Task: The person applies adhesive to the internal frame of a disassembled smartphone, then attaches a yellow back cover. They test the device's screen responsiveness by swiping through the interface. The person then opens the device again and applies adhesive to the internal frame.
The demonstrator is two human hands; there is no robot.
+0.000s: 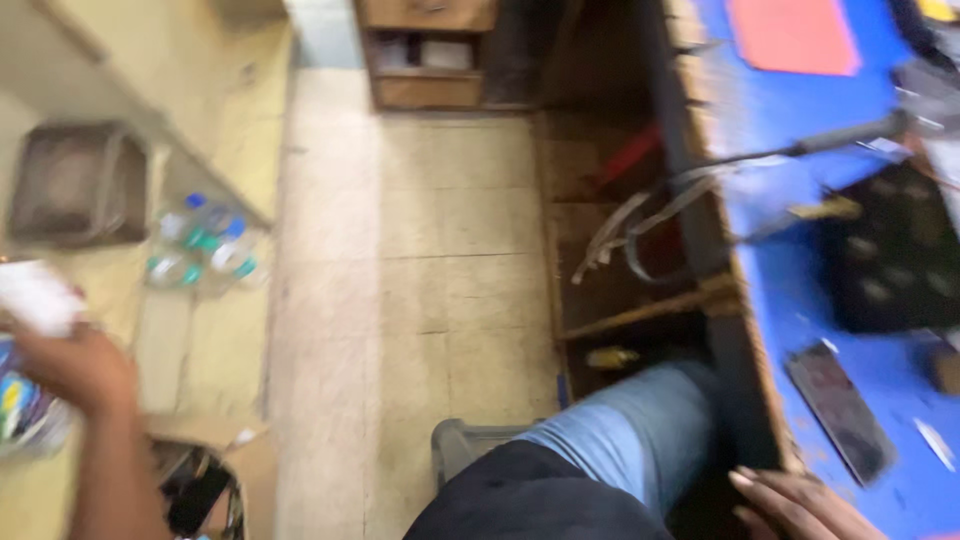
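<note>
A white object (38,296) is gripped by the left hand (75,365) at the left edge of the frame. The right hand (800,503) is laid open on the blue table (800,290) at lower right, with a phone (838,410) just above it, long axis running up-left.

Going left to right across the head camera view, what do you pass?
Left hand holding a white object → plastic bottles under a shelf → bare tiled floor → knee in blue jeans → right hand at the table edge → dark phone on the blue tabletop.
</note>
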